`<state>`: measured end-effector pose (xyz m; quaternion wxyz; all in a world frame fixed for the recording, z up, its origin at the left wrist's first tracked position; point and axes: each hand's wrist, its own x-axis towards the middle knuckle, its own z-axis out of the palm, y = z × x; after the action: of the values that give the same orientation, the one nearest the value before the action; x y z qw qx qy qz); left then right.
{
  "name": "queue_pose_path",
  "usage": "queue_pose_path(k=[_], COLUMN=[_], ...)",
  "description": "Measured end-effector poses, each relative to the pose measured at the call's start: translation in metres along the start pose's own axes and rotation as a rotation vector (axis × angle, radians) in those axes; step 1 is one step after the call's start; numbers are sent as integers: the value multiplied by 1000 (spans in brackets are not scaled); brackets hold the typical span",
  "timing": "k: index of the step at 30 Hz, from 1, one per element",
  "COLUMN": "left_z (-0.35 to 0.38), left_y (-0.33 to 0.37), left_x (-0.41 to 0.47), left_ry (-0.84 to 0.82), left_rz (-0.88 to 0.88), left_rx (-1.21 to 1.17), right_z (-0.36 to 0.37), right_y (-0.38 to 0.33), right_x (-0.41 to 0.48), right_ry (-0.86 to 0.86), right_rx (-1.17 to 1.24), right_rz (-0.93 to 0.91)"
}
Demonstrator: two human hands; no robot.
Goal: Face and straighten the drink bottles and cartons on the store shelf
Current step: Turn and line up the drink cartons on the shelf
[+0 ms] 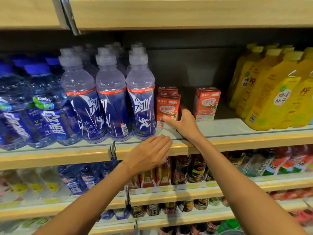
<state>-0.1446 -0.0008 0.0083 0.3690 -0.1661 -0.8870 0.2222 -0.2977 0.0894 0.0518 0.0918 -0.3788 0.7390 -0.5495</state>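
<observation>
At the centre of the frame, the right hand [183,122] grasps the front red carton [167,107] low down, thumb laid across its printed face and fingers wrapped round its right side. Just below and to the left, the left hand [149,153] is released, fingers straight and together over the wooden shelf lip [237,141]; whether it touches the lip I cannot tell. The carton stands upright on the middle shelf, just beside the rightmost of the blue sports bottles [140,102]. A second carton [167,89] stands right behind it, and a lone carton [207,104] stands apart to the right.

To do this step well, I judge a low grip is right, since a light carton pinched near its top would likely tip. Slide it rather than lift it, bring its face square to the lip, and stop level with the bottle fronts. The thumb covers part of the label, so check the facing once the thumb is off. The free left hand could steady the neighbouring bottle, which stands close enough to be nudged. The lone carton looks due next; closing the gap would tidy the row. The yellow juice bottles [264,99] at the right edge are well apart from this work.
</observation>
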Motion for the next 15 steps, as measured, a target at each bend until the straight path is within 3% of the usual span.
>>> queue_pose_path(k=[7, 9, 12, 15], left_z=[-22, -31, -49, -62], left_y=[9, 14, 16, 9], left_x=[11, 17, 40, 69], left_ry=[-106, -93, 108, 158], left_rz=[-258, -524, -1001, -1200], left_rx=[-271, -498, -881, -1159], right_z=[-17, -28, -42, -47], right_y=[-9, -15, -23, -29], right_x=[-20, -32, -53, -73], right_ry=[53, 66, 32, -30], right_rx=[197, 248, 275, 277], right_rz=[16, 9, -13, -29])
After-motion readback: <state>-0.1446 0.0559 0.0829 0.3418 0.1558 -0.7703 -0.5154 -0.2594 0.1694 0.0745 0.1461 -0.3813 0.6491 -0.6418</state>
